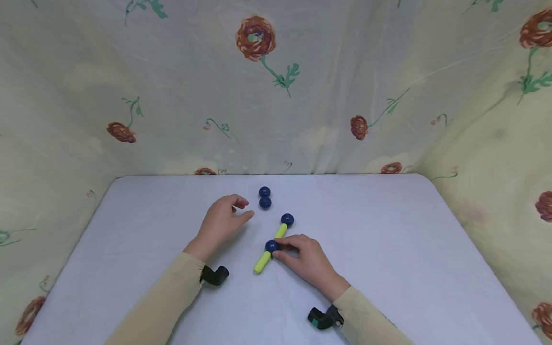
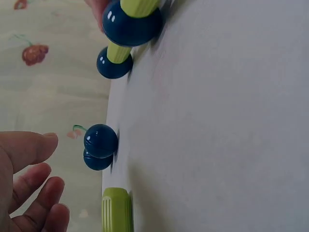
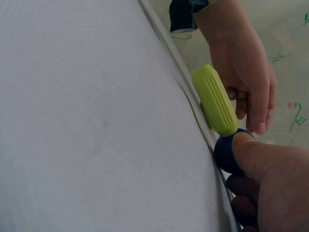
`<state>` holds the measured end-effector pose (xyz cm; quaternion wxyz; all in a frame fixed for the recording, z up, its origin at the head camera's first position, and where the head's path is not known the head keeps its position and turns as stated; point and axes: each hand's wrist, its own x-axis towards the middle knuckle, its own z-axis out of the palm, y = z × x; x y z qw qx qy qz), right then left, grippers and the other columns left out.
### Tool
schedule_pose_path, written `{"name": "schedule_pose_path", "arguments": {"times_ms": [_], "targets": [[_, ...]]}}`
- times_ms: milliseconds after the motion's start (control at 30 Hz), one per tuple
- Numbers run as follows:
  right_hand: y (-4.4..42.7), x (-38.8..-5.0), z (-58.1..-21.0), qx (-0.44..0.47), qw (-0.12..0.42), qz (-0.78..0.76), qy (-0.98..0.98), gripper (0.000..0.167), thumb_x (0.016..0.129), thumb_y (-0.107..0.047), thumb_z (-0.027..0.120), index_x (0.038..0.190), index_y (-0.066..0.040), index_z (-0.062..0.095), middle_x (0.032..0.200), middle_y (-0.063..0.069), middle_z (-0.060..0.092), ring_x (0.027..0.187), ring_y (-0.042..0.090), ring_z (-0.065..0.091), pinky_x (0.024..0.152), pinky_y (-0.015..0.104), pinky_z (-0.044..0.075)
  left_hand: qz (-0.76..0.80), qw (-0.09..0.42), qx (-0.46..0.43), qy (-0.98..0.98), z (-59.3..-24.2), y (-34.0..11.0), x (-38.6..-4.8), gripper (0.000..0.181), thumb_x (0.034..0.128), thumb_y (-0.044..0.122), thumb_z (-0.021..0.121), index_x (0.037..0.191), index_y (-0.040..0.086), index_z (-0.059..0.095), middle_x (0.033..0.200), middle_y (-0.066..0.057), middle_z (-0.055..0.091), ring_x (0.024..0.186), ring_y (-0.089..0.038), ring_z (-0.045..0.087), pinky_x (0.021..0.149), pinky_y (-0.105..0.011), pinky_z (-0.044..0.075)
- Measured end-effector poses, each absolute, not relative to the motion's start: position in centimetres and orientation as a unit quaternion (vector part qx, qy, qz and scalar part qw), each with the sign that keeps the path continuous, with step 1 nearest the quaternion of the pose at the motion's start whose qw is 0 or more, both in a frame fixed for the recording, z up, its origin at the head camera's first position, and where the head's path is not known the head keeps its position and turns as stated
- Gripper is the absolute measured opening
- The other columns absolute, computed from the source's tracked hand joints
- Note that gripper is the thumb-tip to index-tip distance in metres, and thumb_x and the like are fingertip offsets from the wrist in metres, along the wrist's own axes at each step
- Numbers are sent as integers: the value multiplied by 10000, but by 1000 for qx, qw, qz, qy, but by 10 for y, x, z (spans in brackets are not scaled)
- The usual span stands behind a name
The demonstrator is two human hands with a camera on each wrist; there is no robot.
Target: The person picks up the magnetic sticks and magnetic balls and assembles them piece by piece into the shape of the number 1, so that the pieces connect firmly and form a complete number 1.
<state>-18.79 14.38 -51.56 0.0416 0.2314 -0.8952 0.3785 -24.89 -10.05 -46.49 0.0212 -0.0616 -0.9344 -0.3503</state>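
Nearest the camera, at the lower left, a beige sleeve point(image 1: 159, 297) runs up to the left hand point(image 1: 221, 223), which hangs above the table with its thumb and gently bent fingers well apart and nothing in its grasp; a black wrist device point(image 1: 217, 276) juts from the cuff. Near that hand, the left wrist view shows a loose green rod point(image 2: 117, 211), its sides grooved lengthwise and its end bevelled. Just right of the left fingertips sit two round, glossy, dark blue balls point(image 1: 265, 203), one behind the other and seemingly touching. Nearer the person, a slanting line of joined pieces lies toward the middle of the table: a ribbed yellow-green near rod point(image 1: 262, 262), a middle blue ball point(image 1: 271, 246), a far rod point(image 1: 281, 231) and a shiny end ball point(image 1: 287, 219). The right hand point(image 1: 312, 261) pinches the middle blue ball between thumb and forefinger, its other fingers curled behind. Below it are a second black device point(image 1: 323, 318) and the right sleeve point(image 1: 371, 316). The table point(image 1: 388, 239) has a smooth, pale covering; behind and beside it hangs softly creased fabric point(image 1: 323, 120) printed with rust-red flowers and green stems.
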Motion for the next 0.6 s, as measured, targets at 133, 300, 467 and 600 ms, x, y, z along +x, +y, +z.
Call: {"name": "schedule_pose_path", "arguments": {"times_ms": [133, 300, 467, 600], "targets": [[144, -189, -517, 225, 36, 372, -900, 320, 897, -390, 734, 1185, -251, 722, 1095, -163, 690, 1012, -17, 597, 852, 277, 500, -345, 13, -68, -936, -466, -94, -261, 336, 879, 347, 754, 1118, 120, 687, 1062, -11, 652, 980, -213, 585, 850, -390, 484], [145, -189, -517, 223, 33, 376, -899, 323, 895, -383, 739, 1189, -252, 721, 1094, -154, 691, 1009, -4, 601, 844, 287, 503, -332, -2, -75, -940, -469, -86, -273, 334, 885, 341, 749, 1138, 133, 683, 1094, -8, 647, 1002, -211, 581, 878, -388, 484], [144, -189, -516, 219, 26, 377, -900, 335, 897, -417, 726, 1193, -259, 719, 1097, -164, 687, 1009, -7, 599, 842, 283, 502, -323, -15, -81, -943, -469, -79, -281, 372, 888, 348, 743, 1183, 137, 663, 1135, -24, 648, 1032, -224, 584, 890, -397, 481], [144, -189, -516, 223, 33, 374, -900, 344, 899, -437, 716, 1192, -257, 719, 1092, -164, 687, 993, -6, 602, 831, 288, 504, -309, -18, -88, -947, -469, -74, -284, 398, 895, 351, 739, 1227, 151, 647, 1156, -46, 649, 1037, -235, 587, 888, -405, 483]]}}
